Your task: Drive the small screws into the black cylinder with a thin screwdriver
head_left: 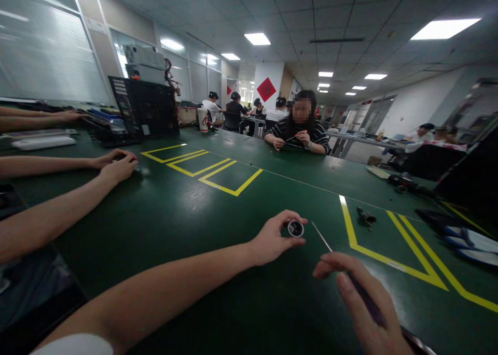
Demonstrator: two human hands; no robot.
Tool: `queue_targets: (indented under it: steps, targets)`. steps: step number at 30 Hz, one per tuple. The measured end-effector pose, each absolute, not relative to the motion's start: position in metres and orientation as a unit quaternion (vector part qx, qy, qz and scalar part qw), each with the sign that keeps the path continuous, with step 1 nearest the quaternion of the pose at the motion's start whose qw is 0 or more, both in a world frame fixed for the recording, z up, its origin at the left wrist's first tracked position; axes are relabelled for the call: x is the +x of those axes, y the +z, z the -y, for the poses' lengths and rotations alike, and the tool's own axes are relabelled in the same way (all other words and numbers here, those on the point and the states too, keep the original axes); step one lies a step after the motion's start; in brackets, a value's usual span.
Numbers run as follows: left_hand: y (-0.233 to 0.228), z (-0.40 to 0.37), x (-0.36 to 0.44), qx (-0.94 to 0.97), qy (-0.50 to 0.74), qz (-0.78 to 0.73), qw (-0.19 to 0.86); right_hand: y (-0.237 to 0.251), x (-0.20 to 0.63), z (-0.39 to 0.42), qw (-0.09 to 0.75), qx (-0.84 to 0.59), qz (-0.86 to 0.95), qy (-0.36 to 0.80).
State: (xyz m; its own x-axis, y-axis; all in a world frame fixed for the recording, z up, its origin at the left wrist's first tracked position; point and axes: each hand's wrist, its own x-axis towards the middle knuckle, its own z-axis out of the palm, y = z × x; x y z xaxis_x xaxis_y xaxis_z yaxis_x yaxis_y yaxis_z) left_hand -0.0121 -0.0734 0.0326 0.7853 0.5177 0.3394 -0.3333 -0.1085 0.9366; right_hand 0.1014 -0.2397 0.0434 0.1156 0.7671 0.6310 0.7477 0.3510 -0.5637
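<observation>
My left hand (274, 237) reaches across the green table (202, 215) and pinches a small round black part with a silver rim (295, 228) between thumb and fingers, just above the table top. My right hand (363, 298), close to the camera at the lower right, grips a thin tool with a dark handle; its slim metal shaft (321, 236) points up and left toward the round part, its tip a short way to the right of it.
A small dark cylindrical part (366, 218) lies inside yellow tape lines (352, 233) to the right. Other people's forearms (58, 210) rest on the table at left. A person (301, 129) sits across. A black computer case (143, 109) stands far left; blue-handled tools (467, 238) lie at right.
</observation>
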Motion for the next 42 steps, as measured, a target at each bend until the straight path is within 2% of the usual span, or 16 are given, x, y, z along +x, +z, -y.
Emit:
queue_targets:
  steps: [6, 11, 16, 24, 27, 36, 42]
  targets:
    - [0.030, 0.070, -0.021, 0.791, 0.295, -0.094, 0.528, 0.051, 0.118, 0.229, 0.550, -0.578, 0.577, 0.173]
    - [0.031, 0.065, -0.022, 0.818, 0.286, -0.105, 0.488, 0.047, 0.116, 0.219, 0.601, -0.544, 0.520, 0.268]
    - [0.027, 0.064, -0.018, 0.849, 0.287, -0.070, 0.438, 0.049, 0.108, 0.214, 0.564, -0.548, 0.570, 0.238]
    - [0.024, 0.069, -0.016, 0.860, 0.245, -0.126, 0.430, 0.054, 0.098, 0.214, 0.401, -0.621, 0.667, 0.093]
    - [0.023, 0.069, -0.015, 0.879, 0.247, -0.117, 0.391, 0.055, 0.096, 0.215, 0.393, -0.626, 0.667, 0.095]
    - [0.025, 0.072, -0.016, 0.886, 0.241, -0.117, 0.377, 0.046, 0.103, 0.210, 0.582, -0.575, 0.488, 0.302]
    - [0.028, 0.073, -0.017, 0.882, 0.235, -0.117, 0.391, 0.041, 0.100, 0.208, 0.635, -0.533, 0.388, 0.403]
